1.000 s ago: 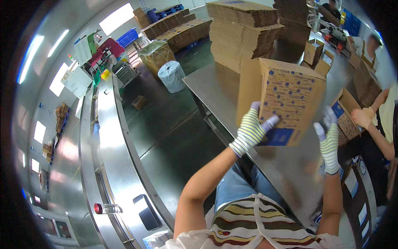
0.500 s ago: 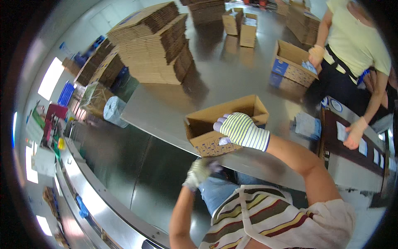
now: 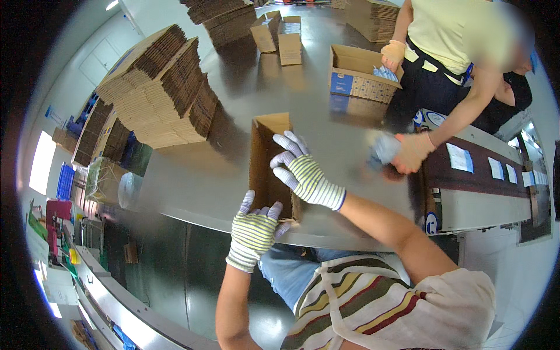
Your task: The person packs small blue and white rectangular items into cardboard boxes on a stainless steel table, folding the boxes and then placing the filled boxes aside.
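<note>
One narrow brown carton [image 3: 263,166], open-topped; left grip [image 3: 252,236] pinching near end; right grip [image 3: 306,175] loosely spread over side.

An oblong brown cardboard box [image 3: 266,166] is set near the edge of the metal table [image 3: 344,143], its top open, its shadowed interior exposed, its long sides pointed inward from that edge

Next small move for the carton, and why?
Probably slide the open carton slightly inward: its near end sits close to the metal table's edge, with the left hand at that end and the right hand by its right side.
</note>
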### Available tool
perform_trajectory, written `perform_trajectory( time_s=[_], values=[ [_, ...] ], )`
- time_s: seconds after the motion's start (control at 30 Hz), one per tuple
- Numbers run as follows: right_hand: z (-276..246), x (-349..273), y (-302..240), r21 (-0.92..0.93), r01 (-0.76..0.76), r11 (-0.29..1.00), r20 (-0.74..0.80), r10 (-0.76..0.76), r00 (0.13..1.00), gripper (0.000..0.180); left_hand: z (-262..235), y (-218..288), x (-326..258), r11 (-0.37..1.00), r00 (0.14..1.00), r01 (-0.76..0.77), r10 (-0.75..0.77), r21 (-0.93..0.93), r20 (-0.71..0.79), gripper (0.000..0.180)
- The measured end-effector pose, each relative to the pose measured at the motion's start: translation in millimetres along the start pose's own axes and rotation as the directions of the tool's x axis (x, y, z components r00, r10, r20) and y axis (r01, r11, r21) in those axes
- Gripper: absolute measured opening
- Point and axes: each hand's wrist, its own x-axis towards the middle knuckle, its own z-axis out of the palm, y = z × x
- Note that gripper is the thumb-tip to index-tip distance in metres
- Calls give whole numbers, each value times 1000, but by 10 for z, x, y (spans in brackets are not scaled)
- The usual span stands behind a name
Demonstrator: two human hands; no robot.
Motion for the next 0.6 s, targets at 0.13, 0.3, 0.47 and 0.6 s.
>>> perform_trajectory(
  time_s=[0.13, 0.3, 0.47, 0.6],
  values=[
    [218, -96, 16, 537, -202, 819, -15, 249, 968, 33, 78, 201, 39, 1000, 986, 27, -29, -14, -166, 53],
    [175, 65, -46, 638, -221, 737, 194, 123, 973, 38, 350, 280, -19, 988, 857, 152, -111, 41, -503, 34],
    [129, 55, 7, 639, -244, 730, 206, 143, 968, 33, 431, 314, 71, 980, 808, 174, -88, 93, -582, 27],
    [281, 46, -11, 691, -225, 686, 151, 168, 974, 31, 417, 295, 28, 978, 812, 184, -92, 103, -576, 26]
  ],
)
